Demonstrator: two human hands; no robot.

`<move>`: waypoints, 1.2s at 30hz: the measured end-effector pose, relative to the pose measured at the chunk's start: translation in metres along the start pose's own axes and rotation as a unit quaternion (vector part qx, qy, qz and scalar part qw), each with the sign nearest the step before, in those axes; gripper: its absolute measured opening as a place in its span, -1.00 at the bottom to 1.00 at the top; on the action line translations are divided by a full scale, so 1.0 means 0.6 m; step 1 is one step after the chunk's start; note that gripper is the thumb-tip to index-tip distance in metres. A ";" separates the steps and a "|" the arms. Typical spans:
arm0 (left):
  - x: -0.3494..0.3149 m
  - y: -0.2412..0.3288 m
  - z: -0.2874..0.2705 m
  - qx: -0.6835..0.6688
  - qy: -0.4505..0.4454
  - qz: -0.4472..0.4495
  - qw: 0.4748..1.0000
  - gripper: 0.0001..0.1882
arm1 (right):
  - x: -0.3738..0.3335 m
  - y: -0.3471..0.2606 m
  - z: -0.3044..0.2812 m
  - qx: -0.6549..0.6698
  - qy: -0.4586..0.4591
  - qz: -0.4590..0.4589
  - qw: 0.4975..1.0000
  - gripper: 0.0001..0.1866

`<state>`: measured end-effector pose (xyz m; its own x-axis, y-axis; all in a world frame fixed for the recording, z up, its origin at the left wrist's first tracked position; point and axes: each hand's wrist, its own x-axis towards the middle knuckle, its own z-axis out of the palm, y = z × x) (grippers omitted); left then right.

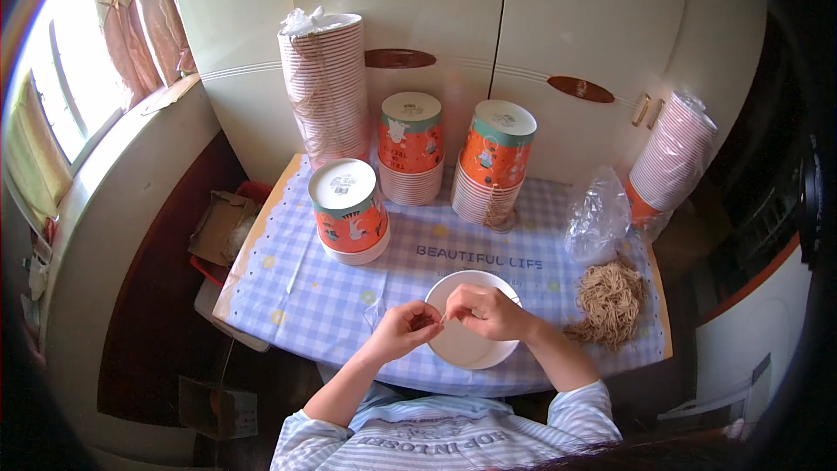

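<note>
Both my hands meet over a white paper tub (471, 356) that stands with its mouth up near the table's front edge. My left hand (405, 330) is closed in a pinch at the tub's left rim. My right hand (486, 311) pinches too, its fingertips almost touching the left ones above the opening. Between the fingertips is a thin pale tan strand, mostly hidden by the fingers. To the right of my right forearm lies a tangled heap of tan string (610, 303).
Upside-down orange paper tubs stand nested in stacks: a short one (352, 225), a middle one (411, 153) and a right one (494, 161). Tall wrapped stacks rise at the back left (324, 87) and far right (671, 153). A crumpled clear plastic bag (599, 218) sits behind the string.
</note>
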<state>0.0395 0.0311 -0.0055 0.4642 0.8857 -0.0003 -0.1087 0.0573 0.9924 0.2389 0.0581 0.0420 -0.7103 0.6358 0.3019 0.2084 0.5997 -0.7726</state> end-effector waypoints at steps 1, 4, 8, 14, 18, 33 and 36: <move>0.001 -0.001 -0.001 0.016 0.008 0.001 1.000 -0.88 | 0.002 0.002 0.002 -0.045 0.019 -0.061 0.997 -0.81; 0.000 0.000 -0.006 -0.048 -0.001 -0.005 0.999 -0.90 | -0.003 -0.012 0.017 -0.251 0.075 -0.068 0.963 -0.82; 0.001 -0.006 -0.013 -0.099 -0.022 0.001 0.995 -0.91 | -0.003 -0.014 0.034 -0.298 0.089 -0.060 0.949 -0.84; 0.001 -0.017 -0.025 -0.066 -0.021 0.038 0.997 -0.90 | -0.008 -0.014 0.039 -0.324 0.125 -0.076 0.935 -0.87; -0.001 -0.021 -0.035 -0.099 0.004 0.012 0.995 -0.90 | -0.019 -0.026 0.058 -0.358 0.164 -0.055 0.917 -0.89; -0.022 -0.009 -0.029 0.137 0.034 0.075 0.987 -0.89 | 0.002 -0.018 0.097 -0.166 0.171 -0.010 0.971 -0.78; -0.022 -0.006 -0.023 0.106 0.053 0.075 0.990 -0.87 | 0.002 -0.016 0.102 -0.176 0.173 0.011 0.969 -0.76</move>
<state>0.0217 0.0258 -0.0105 0.3600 0.9213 0.1471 0.0221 -0.1661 0.9859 0.1946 0.0232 0.0157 -0.4480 0.7393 0.5027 0.4806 0.6733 -0.5618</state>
